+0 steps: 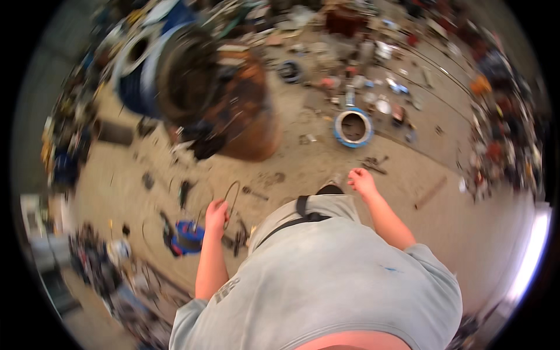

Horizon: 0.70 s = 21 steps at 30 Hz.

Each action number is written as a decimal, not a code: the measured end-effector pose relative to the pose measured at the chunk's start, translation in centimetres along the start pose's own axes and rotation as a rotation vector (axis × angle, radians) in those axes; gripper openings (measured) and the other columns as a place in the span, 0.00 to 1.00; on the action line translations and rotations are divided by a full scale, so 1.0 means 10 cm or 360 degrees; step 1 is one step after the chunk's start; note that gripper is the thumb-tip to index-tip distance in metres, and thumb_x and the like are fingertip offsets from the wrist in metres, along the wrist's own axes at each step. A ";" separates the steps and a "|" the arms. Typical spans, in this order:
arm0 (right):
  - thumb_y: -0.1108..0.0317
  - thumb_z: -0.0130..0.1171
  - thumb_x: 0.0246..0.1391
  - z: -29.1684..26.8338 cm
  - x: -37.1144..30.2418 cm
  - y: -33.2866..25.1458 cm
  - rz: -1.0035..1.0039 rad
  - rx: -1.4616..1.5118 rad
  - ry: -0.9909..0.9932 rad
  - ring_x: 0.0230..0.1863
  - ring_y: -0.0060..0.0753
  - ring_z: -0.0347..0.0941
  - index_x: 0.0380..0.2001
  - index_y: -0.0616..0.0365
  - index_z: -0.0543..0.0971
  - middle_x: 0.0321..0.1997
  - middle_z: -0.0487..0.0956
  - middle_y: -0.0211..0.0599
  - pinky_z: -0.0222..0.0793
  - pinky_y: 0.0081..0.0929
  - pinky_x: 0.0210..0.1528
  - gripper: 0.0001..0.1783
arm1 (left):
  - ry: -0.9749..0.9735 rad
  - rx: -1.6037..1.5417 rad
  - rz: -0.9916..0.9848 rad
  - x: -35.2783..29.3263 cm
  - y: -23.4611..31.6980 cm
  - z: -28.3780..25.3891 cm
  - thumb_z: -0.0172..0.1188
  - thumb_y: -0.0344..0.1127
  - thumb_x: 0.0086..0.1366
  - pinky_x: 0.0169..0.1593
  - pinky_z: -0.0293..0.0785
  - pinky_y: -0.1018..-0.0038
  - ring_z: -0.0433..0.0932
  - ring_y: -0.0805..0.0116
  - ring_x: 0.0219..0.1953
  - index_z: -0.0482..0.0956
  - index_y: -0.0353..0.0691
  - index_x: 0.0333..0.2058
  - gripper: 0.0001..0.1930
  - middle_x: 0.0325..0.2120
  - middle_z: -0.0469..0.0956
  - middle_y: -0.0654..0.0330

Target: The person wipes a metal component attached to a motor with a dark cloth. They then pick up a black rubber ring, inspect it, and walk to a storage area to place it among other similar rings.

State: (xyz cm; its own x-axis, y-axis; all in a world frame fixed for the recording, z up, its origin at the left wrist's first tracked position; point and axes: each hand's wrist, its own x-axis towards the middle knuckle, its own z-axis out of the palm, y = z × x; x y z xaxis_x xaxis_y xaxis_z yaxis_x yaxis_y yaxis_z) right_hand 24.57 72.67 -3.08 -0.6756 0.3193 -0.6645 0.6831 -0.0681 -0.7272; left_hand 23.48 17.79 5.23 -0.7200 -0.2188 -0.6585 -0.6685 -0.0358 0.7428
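My left hand (216, 215) is closed on a thin dark wire (235, 201), which bends up in a loop beside the fingers. Close to that hand, on the floor, lies a blue and red piece of equipment (189, 236) with dark parts; its kind is too blurred to tell. My right hand (363, 182) hangs out to the right, fingers curled in, and nothing shows in it. Just beyond it are some dark metal tools (374, 165) on the floor. Farther off lies a blue-rimmed ring (338, 129), apart from both hands.
A large blue flanged pipe piece (153, 73) stands at the far left beside a rusty drum-like cylinder (252, 119). A short pipe (114, 132) and a hammer-like tool (255, 193) lie on the floor (303, 169). Scrap is heaped along the far side and both edges.
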 end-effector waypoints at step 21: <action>0.48 0.65 0.63 4.49 -0.20 -1.93 0.0641 -0.0082 -0.1190 0.39 0.34 0.81 0.57 0.65 0.69 0.52 0.77 0.47 0.73 0.26 0.28 0.34 | 0.0548 -0.1012 -0.0321 2.15 1.31 -0.95 0.65 0.49 0.70 0.22 0.59 0.81 0.80 0.70 0.39 0.74 0.45 0.55 0.22 0.52 0.77 0.64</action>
State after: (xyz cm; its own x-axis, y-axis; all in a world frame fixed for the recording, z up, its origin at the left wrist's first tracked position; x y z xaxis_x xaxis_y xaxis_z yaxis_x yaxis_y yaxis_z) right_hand 0.24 30.88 4.59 -0.3716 -0.4299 -0.8229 0.9101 0.0061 -0.4143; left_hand 0.95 3.39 1.95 -0.4264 -0.4371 -0.7919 -0.4698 -0.6411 0.6069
